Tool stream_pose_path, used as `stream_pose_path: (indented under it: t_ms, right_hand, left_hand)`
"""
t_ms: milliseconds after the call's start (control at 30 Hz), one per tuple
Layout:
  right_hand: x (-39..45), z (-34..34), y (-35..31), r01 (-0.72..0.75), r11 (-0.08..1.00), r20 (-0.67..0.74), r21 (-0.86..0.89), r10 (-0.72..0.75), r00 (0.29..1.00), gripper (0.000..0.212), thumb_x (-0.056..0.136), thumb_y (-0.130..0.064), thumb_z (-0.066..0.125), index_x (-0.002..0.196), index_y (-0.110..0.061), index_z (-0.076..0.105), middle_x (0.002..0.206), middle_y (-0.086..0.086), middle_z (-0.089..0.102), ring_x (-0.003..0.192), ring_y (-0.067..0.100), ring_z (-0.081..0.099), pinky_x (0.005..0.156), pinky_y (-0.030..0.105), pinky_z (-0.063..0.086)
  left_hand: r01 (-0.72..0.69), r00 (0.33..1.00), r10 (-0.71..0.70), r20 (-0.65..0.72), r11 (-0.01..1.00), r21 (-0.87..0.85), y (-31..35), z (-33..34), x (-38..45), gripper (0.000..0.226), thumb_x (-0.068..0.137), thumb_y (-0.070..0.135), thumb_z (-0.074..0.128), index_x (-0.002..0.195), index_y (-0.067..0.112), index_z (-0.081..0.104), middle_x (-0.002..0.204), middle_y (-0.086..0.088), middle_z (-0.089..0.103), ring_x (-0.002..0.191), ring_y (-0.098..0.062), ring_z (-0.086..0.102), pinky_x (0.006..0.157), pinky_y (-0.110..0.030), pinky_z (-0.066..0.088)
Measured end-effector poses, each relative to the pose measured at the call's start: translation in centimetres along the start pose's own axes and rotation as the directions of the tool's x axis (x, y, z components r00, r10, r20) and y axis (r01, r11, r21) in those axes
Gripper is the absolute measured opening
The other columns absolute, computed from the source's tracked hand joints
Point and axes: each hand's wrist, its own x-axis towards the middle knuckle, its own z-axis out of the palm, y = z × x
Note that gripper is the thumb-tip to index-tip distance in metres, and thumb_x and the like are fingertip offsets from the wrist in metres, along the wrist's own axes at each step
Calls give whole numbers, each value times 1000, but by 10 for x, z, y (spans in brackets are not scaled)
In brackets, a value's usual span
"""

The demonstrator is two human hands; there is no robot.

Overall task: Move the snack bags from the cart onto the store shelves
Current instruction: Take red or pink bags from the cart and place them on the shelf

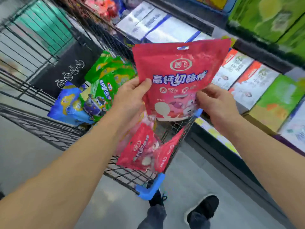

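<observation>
Item held: one red snack bag, upright, printed face toward us, hang-hole at the top. We grip it with both hands above the near end of the wire cart. Our left hand pinches its left edge, thumb on the front at mid-height. Our right hand holds the lower right edge, fingers curled round it.

Directly beneath the grip, inside the cart: two more red bags, tilted against the cart's wire side. Left of our left hand, also in the cart: green bags stacked loosely, and blue bags below them.

Right of and behind the held bag: store shelves stocked with white and orange boxes and green boxes. Farther up, pale boxes lie blurred.

Below our forearms: grey floor and two dark shoes. A blue corner guard caps the cart's nearest corner.
</observation>
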Motion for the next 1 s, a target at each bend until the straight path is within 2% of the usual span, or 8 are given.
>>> stream_pose_path:
  t_ms: [100,333,467,600,700,767,867,1000]
  right_hand:
    - [-11,-47,-8,-10,997,-135,75,20,991,13,97,-5,54,94,0,66,81,10,71,69,17,66,67,31,56]
    - [-60,-190,-15,-39,975,-370,218,120,921,20,98,-10,53,82,-16,63,67,-2,64,52,8,60,50,28,51]
    - [-96,-285,-8,-34,983,-503,181,123,856,19,98,-7,53,87,-15,67,76,3,65,62,13,58,55,29,53]
    - [-124,-365,7,-38,994,-629,105,96,771,9,94,-11,62,97,-12,70,82,2,70,70,15,61,64,34,53]
    - [-134,-402,15,-45,995,-720,84,92,688,8,90,-14,67,85,-20,65,70,-5,67,56,6,61,55,27,50]
    - [-137,-427,20,-51,996,-793,70,86,602,8,84,-21,71,81,-22,65,70,-4,68,60,10,63,62,35,54]
    - [-133,-449,22,-84,996,-845,-8,39,534,11,82,-28,73,76,-25,64,73,-7,68,66,11,63,75,39,56]
    - [-132,-473,11,-166,965,-868,-204,-100,486,10,84,-34,70,78,-26,67,73,-9,65,73,12,61,73,29,48]
  left_hand:
    - [-2,997,-2,79,999,53,3,50,-1,21,101,13,48,90,14,65,78,6,74,65,-7,67,66,-30,54]
    - [-62,966,-21,258,948,311,-41,189,-11,22,93,0,58,87,16,72,84,1,75,79,-18,67,80,-43,58]
    - [-96,942,-64,330,890,445,-79,282,-20,16,88,17,63,82,23,76,87,-3,77,82,-23,70,85,-56,56]
    - [-107,926,-87,367,872,478,-109,365,-30,21,92,20,59,77,18,74,76,-8,72,71,-26,65,73,-62,56]
    - [-111,929,-94,357,851,513,-122,413,-34,32,95,18,58,68,21,73,61,4,67,66,-20,62,73,-57,59]
    - [-123,922,-105,372,834,538,-132,446,-33,33,96,18,57,66,19,70,54,9,64,59,-13,60,73,-54,60]
    - [-161,913,-86,398,821,548,-137,476,-23,29,93,23,58,67,19,71,58,7,66,60,-16,63,71,-52,61]
    - [-195,909,-35,416,845,498,-136,507,-15,23,93,22,59,72,18,70,69,-1,68,66,-20,64,70,-48,61]
